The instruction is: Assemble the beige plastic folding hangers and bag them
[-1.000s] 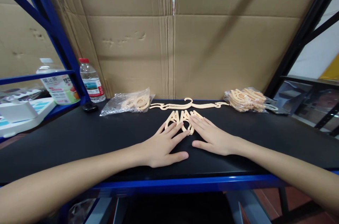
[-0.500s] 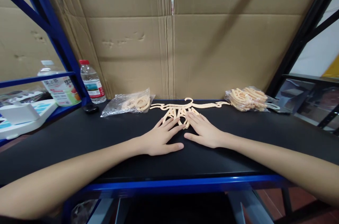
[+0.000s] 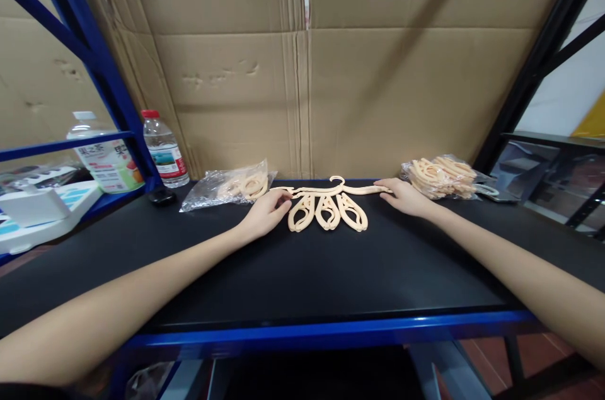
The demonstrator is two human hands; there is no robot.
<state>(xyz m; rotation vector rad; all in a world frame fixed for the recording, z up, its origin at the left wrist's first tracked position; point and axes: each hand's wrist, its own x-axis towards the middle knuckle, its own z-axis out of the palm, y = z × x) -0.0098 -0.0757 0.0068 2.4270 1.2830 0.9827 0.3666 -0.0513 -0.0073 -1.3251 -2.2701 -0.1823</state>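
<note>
An unfolded cream plastic hanger lies flat on the black tabletop, its hook pointing toward the cardboard. My left hand has its fingers curled round the hanger's left end. At the right end, my right hand holds the tip between thumb and fingers. Three folded cream hangers, a left one, a middle one and a right one, are fanned out just below the long hanger, between my hands. Neither hand touches them.
Clear bags of cream hangers lie at the back left and back right. A red-capped bottle, a larger bottle, a black object and a white tray are left. Cardboard stands behind.
Both hands have moved outward and away from me, off the folded hangers, which are now uncovered. They have closed on the two ends of the unfolded hanger.
</note>
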